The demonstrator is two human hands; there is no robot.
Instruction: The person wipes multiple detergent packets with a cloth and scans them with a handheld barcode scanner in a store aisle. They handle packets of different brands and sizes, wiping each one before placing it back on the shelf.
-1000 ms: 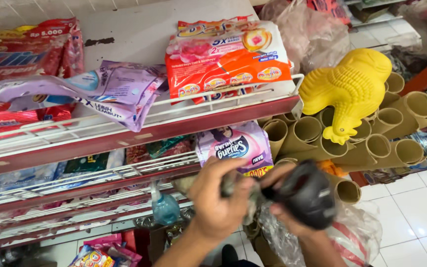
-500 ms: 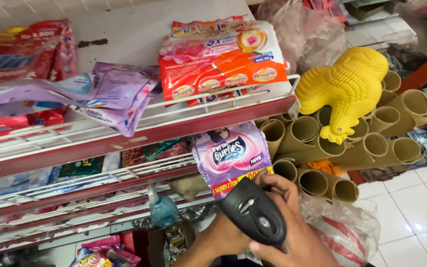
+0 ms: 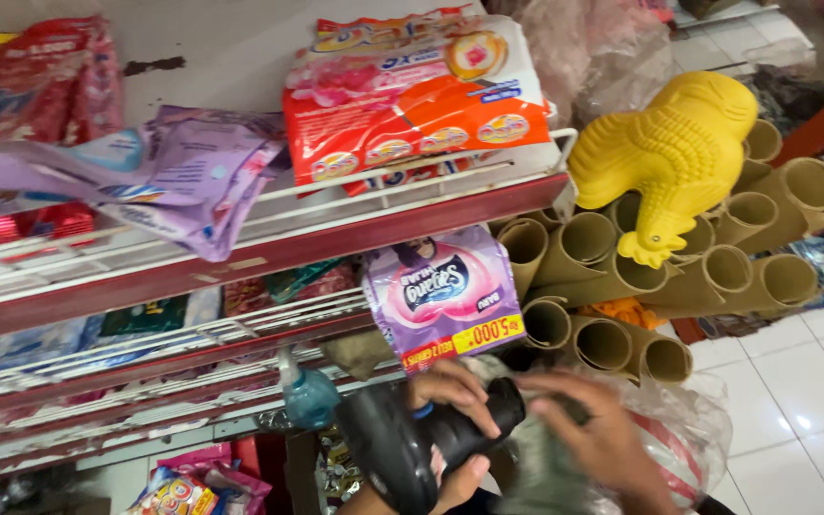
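light: bright, even | glare: floor tiles (image 3: 793, 420) | blur: motion smear on right hand (image 3: 593, 439), edges soft

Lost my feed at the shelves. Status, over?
Left hand gripping black handheld scanner. Right hand on grey wrapped bundle. Purple sachet pack hanging just above.

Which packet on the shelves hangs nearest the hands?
The purple packet with the yellow strip, hanging just above the left hand; the orange packet lies higher.

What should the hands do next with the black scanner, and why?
Probably tip the scanner up toward the purple packet. The left hand grips it with its nose pointing sideways at the right hand, and the packet's yellow strip hangs just above.
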